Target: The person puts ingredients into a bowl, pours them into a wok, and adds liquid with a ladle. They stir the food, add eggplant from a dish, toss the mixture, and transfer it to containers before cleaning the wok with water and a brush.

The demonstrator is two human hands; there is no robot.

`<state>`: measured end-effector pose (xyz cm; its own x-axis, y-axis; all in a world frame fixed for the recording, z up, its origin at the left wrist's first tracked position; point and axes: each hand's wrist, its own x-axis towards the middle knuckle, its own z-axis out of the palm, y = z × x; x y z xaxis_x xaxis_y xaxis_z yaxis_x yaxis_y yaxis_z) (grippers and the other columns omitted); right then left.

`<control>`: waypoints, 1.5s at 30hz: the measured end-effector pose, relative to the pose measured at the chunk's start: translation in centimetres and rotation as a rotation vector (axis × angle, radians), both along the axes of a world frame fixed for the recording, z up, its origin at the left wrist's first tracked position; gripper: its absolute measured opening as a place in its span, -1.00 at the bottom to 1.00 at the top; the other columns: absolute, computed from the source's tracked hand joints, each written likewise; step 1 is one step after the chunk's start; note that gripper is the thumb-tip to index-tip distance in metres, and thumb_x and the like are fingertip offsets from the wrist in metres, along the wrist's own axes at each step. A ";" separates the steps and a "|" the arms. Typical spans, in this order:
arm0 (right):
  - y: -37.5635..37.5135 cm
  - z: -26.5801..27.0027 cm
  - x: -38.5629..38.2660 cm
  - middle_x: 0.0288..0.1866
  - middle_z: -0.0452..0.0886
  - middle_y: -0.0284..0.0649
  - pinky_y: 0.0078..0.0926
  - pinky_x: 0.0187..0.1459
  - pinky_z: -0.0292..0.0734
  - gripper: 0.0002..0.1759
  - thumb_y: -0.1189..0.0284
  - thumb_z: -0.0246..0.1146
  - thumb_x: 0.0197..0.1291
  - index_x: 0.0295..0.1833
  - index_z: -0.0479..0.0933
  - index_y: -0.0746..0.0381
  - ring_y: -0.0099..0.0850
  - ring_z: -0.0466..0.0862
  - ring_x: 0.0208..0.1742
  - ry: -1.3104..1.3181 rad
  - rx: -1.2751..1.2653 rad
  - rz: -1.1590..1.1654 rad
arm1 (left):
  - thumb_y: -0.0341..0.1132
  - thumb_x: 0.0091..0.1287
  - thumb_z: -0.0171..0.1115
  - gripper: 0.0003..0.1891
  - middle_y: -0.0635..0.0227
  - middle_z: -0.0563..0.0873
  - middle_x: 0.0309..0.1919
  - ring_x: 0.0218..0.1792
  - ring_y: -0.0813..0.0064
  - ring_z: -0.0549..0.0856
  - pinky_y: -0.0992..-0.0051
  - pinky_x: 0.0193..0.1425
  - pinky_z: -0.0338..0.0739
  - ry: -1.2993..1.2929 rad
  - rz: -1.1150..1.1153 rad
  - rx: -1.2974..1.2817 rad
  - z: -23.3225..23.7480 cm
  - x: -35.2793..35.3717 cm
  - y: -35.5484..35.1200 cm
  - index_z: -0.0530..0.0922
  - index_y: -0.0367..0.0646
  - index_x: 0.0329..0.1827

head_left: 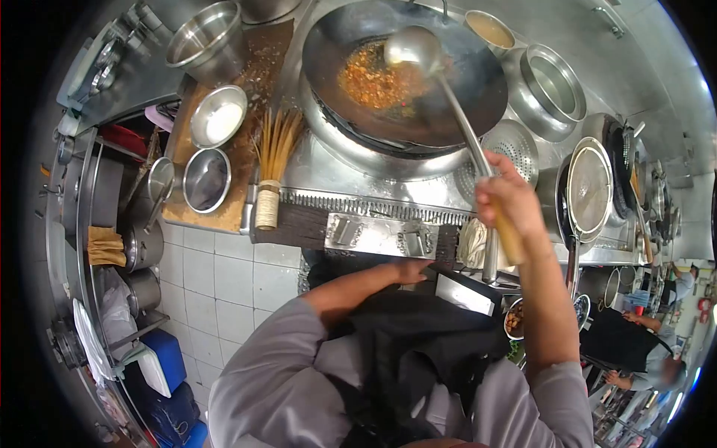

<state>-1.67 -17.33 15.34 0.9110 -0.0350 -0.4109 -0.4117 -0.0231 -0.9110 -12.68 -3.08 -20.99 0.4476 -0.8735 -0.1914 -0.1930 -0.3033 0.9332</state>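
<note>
My right hand (511,196) is wrapped round the wooden-ended handle of a long metal ladle (464,119). The ladle's round bowl is over the far part of a large dark wok (470,89). In the wok lies a chopped reddish-brown mixture (377,78) in oil, with haze above it. My left hand (411,271) is low at the stove's front edge, below a metal plate (381,235); its fingers are partly hidden, and I cannot make out whether they hold anything.
A bamboo brush (269,179) stands left of the wok, beside metal bowls (207,179) on a wooden board (183,149). To the right are a perforated skimmer (515,145), a metal pot (553,82) and a round strainer (590,190). Co-workers (642,343) are at far right.
</note>
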 end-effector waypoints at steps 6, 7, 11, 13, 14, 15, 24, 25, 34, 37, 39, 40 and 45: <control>0.6 -0.9 1.8 -0.49 0.52 -0.30 -0.51 -0.63 0.38 -0.45 0.57 0.16 0.28 0.40 0.29 0.26 -0.50 0.50 -0.63 -0.127 -0.138 -0.045 | -0.14 0.26 0.25 -0.23 -0.13 0.67 0.14 0.14 -0.11 0.67 0.10 0.30 0.53 -0.079 -0.274 0.325 -1.5 -0.1 -8.6 0.25 -0.26 0.53; 0.7 -1.2 1.2 -0.49 0.54 -0.29 -0.48 -0.61 0.41 -0.42 0.59 0.15 0.28 0.41 0.25 0.28 -0.49 0.51 -0.62 -0.130 -0.270 -0.016 | -0.14 0.26 0.25 -0.23 -0.13 0.67 0.14 0.14 -0.11 0.67 0.10 0.30 0.53 -0.075 -0.271 0.328 -2.5 -0.2 -9.1 0.25 -0.26 0.53; 0.9 1.6 -3.8 -0.48 0.53 -0.28 -0.50 -0.59 0.40 -0.44 0.57 0.16 0.29 0.40 0.25 0.24 -0.51 0.48 -0.63 0.042 -0.072 0.016 | -0.13 0.22 0.27 -0.23 -0.12 0.67 0.15 0.15 -0.06 0.67 0.12 0.30 0.53 -0.084 -0.123 0.233 -3.2 -0.8 -8.6 0.30 -0.24 0.50; 0.1 1.4 -4.1 -0.47 0.53 -0.27 -0.55 -0.58 0.37 -0.47 0.55 0.17 0.31 0.38 0.28 0.19 -0.52 0.45 -0.64 0.201 0.694 0.010 | -0.22 0.33 0.18 -0.37 -0.02 0.67 0.21 0.24 0.02 0.65 0.22 0.31 0.54 -0.164 -0.047 0.109 2.6 -0.6 -5.3 0.38 -0.20 0.48; 0.1 1.0 -3.3 -0.47 0.53 -0.27 -0.55 -0.58 0.37 -0.47 0.55 0.17 0.31 0.38 0.28 0.19 -0.52 0.45 -0.64 0.199 0.697 0.016 | -0.22 0.33 0.18 -0.37 -0.02 0.67 0.21 0.24 0.02 0.65 0.22 0.31 0.54 -0.168 -0.043 0.112 5.4 -0.5 -3.6 0.38 -0.20 0.48; 0.5 0.3 -1.6 -0.46 0.52 -0.27 -0.56 -0.59 0.35 -0.48 0.53 0.18 0.32 0.37 0.29 0.17 -0.52 0.43 -0.65 0.175 0.674 -0.013 | -0.21 0.32 0.24 -0.41 -0.01 0.69 0.14 0.18 0.03 0.67 0.22 0.27 0.56 -0.023 -0.065 0.029 7.4 -0.5 -2.0 0.44 -0.22 0.41; 3.8 0.6 -3.8 -0.47 0.55 -0.28 -0.50 -0.63 0.41 -0.39 0.58 0.20 0.26 0.43 0.28 0.21 -0.50 0.51 -0.65 0.136 0.178 0.026 | -0.31 0.28 0.35 -0.79 0.20 0.70 -0.18 -0.09 0.10 0.65 0.19 0.01 0.51 -1.157 0.813 -0.274 32.4 15.3 11.1 0.66 -0.20 -0.09; 3.0 0.8 -2.7 -0.46 0.55 -0.29 -0.49 -0.65 0.41 -0.39 0.58 0.20 0.26 0.43 0.28 0.23 -0.49 0.50 -0.65 0.167 0.220 0.022 | -0.26 0.29 0.35 -0.82 0.23 0.70 -0.28 -0.19 0.12 0.65 0.20 -0.09 0.50 -1.134 0.762 -0.222 31.2 17.2 10.8 0.67 -0.20 -0.21; 2.9 -1.2 0.1 -0.46 0.52 -0.28 -0.49 -0.59 0.42 -0.40 0.60 0.18 0.23 0.41 0.31 0.25 -0.51 0.49 -0.61 -0.126 -0.223 -0.110 | -0.27 0.14 0.38 -0.70 0.26 0.57 -0.64 -0.52 0.14 0.55 0.17 -0.37 0.39 -1.186 0.786 -0.249 30.1 18.9 12.0 0.49 -0.14 -0.66; 2.8 1.1 -0.5 -0.47 0.51 -0.28 -0.49 -0.59 0.41 -0.46 0.60 0.18 0.23 0.35 0.35 0.22 -0.50 0.48 -0.61 -0.005 0.152 -0.063 | -0.28 0.15 0.37 -0.69 0.19 0.55 -0.65 -0.55 0.10 0.54 0.15 -0.38 0.40 -1.149 0.736 -0.223 30.6 19.6 12.0 0.47 -0.17 -0.68; 2.6 1.8 0.5 -0.47 0.51 -0.27 -0.47 -0.59 0.42 -0.48 0.60 0.16 0.25 0.35 0.34 0.23 -0.48 0.48 -0.61 0.000 0.301 -0.032 | -0.26 0.16 0.35 -0.68 0.17 0.56 -0.64 -0.54 0.07 0.55 0.13 -0.37 0.41 -1.164 0.740 -0.257 31.0 19.1 12.2 0.48 -0.17 -0.67; 2.9 0.8 0.8 -0.47 0.51 -0.27 -0.47 -0.59 0.42 -0.48 0.60 0.16 0.25 0.35 0.34 0.23 -0.48 0.48 -0.61 0.004 0.308 -0.046 | -0.24 0.18 0.33 -0.68 0.15 0.57 -0.63 -0.54 0.05 0.56 0.12 -0.36 0.41 -1.147 0.742 -0.268 30.5 18.4 12.7 0.49 -0.17 -0.67; 4.1 0.6 -1.7 -0.48 0.51 -0.26 -0.45 -0.57 0.45 -0.47 0.60 0.13 0.27 0.37 0.31 0.28 -0.48 0.50 -0.60 -0.212 -0.358 -0.149 | -0.26 0.14 0.34 -0.69 0.17 0.55 -0.65 -0.56 0.07 0.54 0.14 -0.39 0.39 -1.148 0.725 -0.316 30.1 20.0 12.8 0.47 -0.18 -0.67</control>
<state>-3.35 -13.21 15.90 0.9481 -0.2786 -0.1535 -0.2394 -0.3072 -0.9211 7.34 9.70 9.12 0.5839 -0.3189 0.7466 -0.7808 -0.4723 0.4089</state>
